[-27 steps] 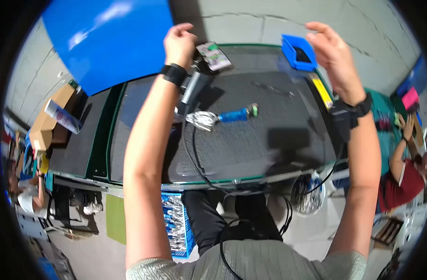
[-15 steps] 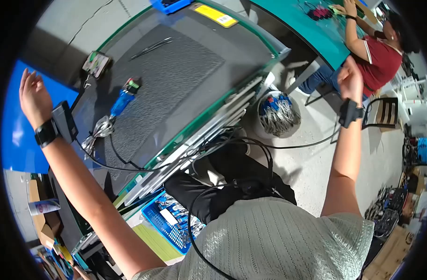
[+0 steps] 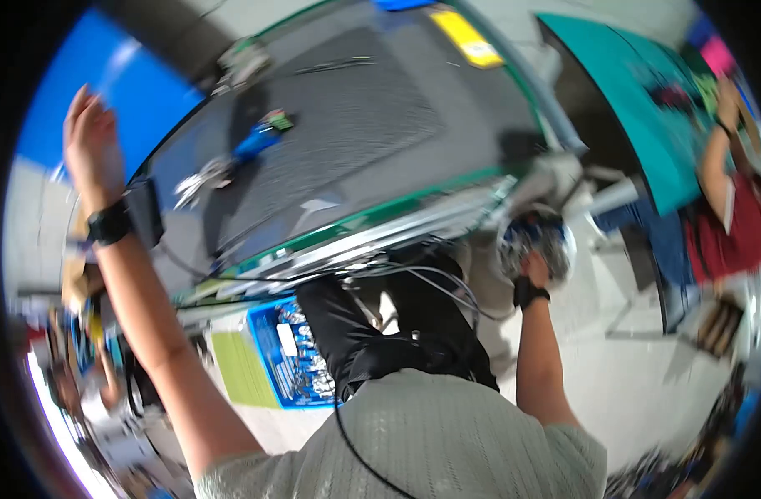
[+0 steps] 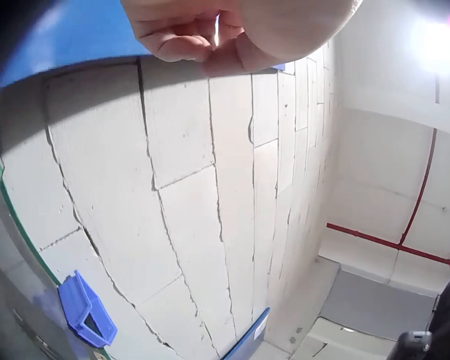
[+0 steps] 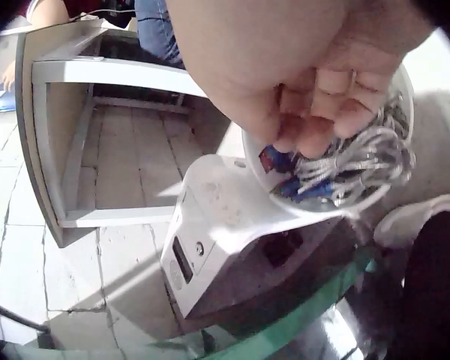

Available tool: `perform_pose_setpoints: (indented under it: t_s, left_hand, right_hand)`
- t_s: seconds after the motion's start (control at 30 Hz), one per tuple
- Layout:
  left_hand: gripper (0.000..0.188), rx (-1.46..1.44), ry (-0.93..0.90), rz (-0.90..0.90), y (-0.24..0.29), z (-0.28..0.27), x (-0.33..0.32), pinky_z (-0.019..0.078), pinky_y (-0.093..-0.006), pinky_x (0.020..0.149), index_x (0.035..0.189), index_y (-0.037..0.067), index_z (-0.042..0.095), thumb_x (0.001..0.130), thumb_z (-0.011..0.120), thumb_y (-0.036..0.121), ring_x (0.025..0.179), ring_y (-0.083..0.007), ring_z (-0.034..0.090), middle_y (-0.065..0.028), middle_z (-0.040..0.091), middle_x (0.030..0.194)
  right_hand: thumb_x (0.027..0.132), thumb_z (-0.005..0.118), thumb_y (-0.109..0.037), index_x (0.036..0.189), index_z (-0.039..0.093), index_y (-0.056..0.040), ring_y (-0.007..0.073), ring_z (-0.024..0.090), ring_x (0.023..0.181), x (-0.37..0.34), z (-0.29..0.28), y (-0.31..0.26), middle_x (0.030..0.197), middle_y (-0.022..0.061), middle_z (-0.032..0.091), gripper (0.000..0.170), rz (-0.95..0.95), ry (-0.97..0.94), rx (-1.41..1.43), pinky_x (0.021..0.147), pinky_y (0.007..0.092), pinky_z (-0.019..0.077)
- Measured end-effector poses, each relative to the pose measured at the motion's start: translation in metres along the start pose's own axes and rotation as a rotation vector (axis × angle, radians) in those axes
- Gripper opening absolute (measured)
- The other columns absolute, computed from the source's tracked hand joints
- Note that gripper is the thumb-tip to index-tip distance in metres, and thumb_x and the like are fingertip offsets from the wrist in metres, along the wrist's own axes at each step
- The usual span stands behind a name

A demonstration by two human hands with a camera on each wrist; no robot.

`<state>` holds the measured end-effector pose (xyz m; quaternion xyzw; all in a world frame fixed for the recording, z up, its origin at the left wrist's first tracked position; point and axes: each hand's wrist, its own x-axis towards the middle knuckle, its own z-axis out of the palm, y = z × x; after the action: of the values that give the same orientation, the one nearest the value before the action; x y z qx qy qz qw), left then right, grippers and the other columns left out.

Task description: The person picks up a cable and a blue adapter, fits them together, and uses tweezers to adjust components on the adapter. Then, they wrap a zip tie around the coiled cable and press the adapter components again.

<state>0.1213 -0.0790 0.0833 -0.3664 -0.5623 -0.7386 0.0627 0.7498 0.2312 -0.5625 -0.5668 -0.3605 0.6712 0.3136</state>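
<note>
My right hand (image 3: 537, 270) reaches down over a white bucket (image 3: 572, 249) on the floor beside the table. In the right wrist view its fingers (image 5: 315, 139) hang loosely bent just above coiled silver cables (image 5: 367, 161) with blue ends in that bucket. No cable shows in its grasp. My left hand (image 3: 96, 154) is raised at the far left, relaxed, holding nothing; the left wrist view shows its bent fingers (image 4: 180, 49) against the wall. On the dark-topped table (image 3: 380, 150) lies a bundled silver cable (image 3: 205, 180) with a blue sleeve (image 3: 255, 143) and a green-tipped end.
Tweezers (image 3: 334, 64) and a yellow strip (image 3: 468, 39) lie on the table. A blue basket (image 3: 264, 333) of cables stands by my legs. Black cords cross my lap. At right, a person (image 3: 730, 224) sits at a teal table (image 3: 613, 108). A white device (image 5: 202, 240) stands beside the bucket.
The head view has swung right. My right hand has come down from above the table, out past its right side, to the bucket. The left hand stays raised at the left.
</note>
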Motion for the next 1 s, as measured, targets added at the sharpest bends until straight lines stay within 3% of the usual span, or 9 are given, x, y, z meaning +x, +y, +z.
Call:
perform_pose_setpoints:
  t_s: [0.13,0.2,0.27,0.3,0.33,0.37,0.57,0.83,1.0]
  left_hand:
    - [0.032,0.334,-0.056,0.104,0.028,0.0,-0.061,0.0424,-0.023,0.076,0.124,-0.001,0.063,0.094,0.062,0.011,0.086,-0.0088,0.055,-0.001,0.063,0.1]
    - [0.027,0.476,-0.06,-0.116,0.036,0.006,-0.087,0.0435,-0.0237,0.083,0.119,0.006,0.069,0.096,0.064,0.018,0.091,-0.008,0.056,0.0021,0.066,0.103]
    - [0.028,0.597,-0.323,-0.188,0.03,0.004,-0.106,0.0435,-0.0234,0.089,0.12,0.004,0.068,0.097,0.063,0.018,0.1,-0.0088,0.058,-0.0007,0.067,0.108]
    - [0.028,0.605,-0.447,-0.215,0.022,0.0,-0.109,0.044,-0.0261,0.097,0.12,0.002,0.068,0.097,0.063,0.018,0.107,-0.0118,0.059,-0.0026,0.068,0.109]
    - [0.03,0.721,-0.565,-0.25,0.016,-0.004,-0.109,0.0435,-0.0291,0.102,0.124,0.001,0.066,0.098,0.063,0.017,0.113,-0.0146,0.06,-0.0053,0.066,0.118]
    - [0.032,0.733,-0.625,-0.261,0.008,-0.006,-0.112,0.0436,-0.0308,0.103,0.125,0.002,0.065,0.097,0.064,0.018,0.116,-0.017,0.059,-0.0068,0.065,0.123]
    - [0.044,0.959,-0.869,-0.204,-0.03,-0.015,-0.104,0.0453,-0.0378,0.101,0.128,0.006,0.064,0.086,0.074,0.015,0.12,-0.0281,0.057,-0.0124,0.062,0.127]
    - [0.034,0.667,-0.929,-0.276,-0.02,-0.001,-0.097,0.0474,-0.0309,0.078,0.119,-0.001,0.065,0.098,0.066,0.026,0.086,-0.0151,0.058,-0.0066,0.065,0.091]
    - [0.037,0.507,-0.991,-0.295,-0.004,0.019,-0.08,0.0459,-0.027,0.076,0.123,0.001,0.063,0.103,0.058,0.032,0.084,-0.0107,0.055,-0.001,0.061,0.087]
  right_hand:
    - [0.096,0.061,-0.021,0.123,0.064,-0.0053,0.0089,0.049,0.06,-0.014,0.039,-0.032,0.075,-0.0017,0.053,0.031,-0.096,0.102,0.144,0.053,0.0247,0.0408]
    - [0.094,0.064,-0.023,0.1,0.063,-0.0109,0.0092,0.047,0.056,-0.002,0.021,-0.052,0.07,-0.0028,0.05,0.013,-0.148,0.161,0.295,0.051,0.0241,0.0387]
    - [0.093,0.064,-0.022,0.094,0.06,-0.0117,0.0072,0.047,0.057,-0.032,0.017,-0.119,0.071,-0.0025,0.052,0.011,-0.25,0.217,0.478,0.049,0.0209,0.0375]
    - [0.094,0.062,-0.021,0.094,0.06,-0.0108,0.0067,0.047,0.058,-0.002,-0.012,-0.12,0.075,-0.0028,0.054,0.01,-0.554,0.192,0.15,0.05,0.0195,0.0377]
    - [0.095,0.062,-0.022,0.095,0.059,-0.0096,0.0062,0.047,0.061,-0.057,0.026,-0.189,0.08,-0.004,0.055,0.013,-0.465,0.174,0.495,0.051,0.0184,0.0374]
    - [0.096,0.061,-0.022,0.096,0.058,-0.0093,0.0058,0.049,0.065,-0.068,0.021,-0.22,0.084,-0.0047,0.055,0.013,-0.601,-0.135,0.513,0.057,0.0184,0.0398]
    - [0.102,0.052,-0.011,0.116,0.05,-0.0017,0.0127,0.037,0.079,-0.261,0.171,-0.408,0.1,0.003,0.045,0.017,-0.867,-0.666,0.519,0.073,0.0284,0.0349]
    - [0.095,0.067,-0.018,0.122,0.064,-0.0044,0.0146,0.061,0.111,-0.366,0.379,-0.438,0.117,0.0039,0.065,0.03,-1.095,-1.156,-0.53,0.094,0.0292,0.0485]
    - [0.084,0.072,-0.015,0.121,0.064,-0.0026,0.0266,0.063,0.106,-0.351,0.463,-0.428,0.111,0.0117,0.065,0.039,-1.625,-0.921,-0.648,0.094,0.0369,0.0492]
